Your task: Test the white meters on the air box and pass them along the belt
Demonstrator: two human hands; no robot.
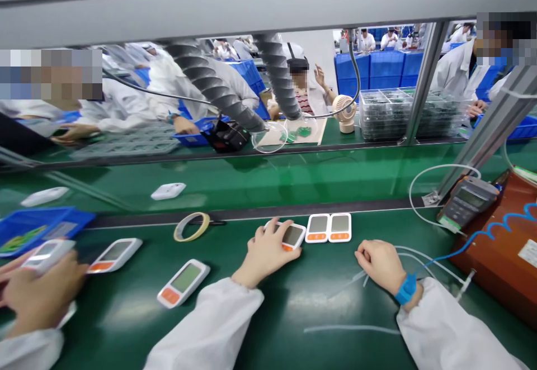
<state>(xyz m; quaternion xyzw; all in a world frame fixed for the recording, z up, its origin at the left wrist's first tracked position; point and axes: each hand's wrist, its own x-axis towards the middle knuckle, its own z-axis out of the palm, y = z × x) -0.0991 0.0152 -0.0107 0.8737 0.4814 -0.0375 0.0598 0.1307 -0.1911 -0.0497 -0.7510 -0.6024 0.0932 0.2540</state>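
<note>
My left hand (268, 252) is laid over a white handheld device (292, 236) with a grey screen and orange buttons, thumb and fingers around its edges. Just right of it, two similar devices, one (318, 228) and another (340, 228), stand side by side, touching. My right hand (380, 264) is curled closed above the green bench, with a blue wrist strap (406, 289) on the wrist; nothing shows in its fingers. Left of my left arm lies a larger white device (183, 283) with a greenish screen.
A tape roll (192, 227) lies behind. At left, a co-worker's blurred hands (42, 286) hold a device near another device (115, 255) and a blue tray (42, 227). A handheld instrument (470, 199) rests by a brown box (499, 247); clear tubes (352, 329) cross the bench.
</note>
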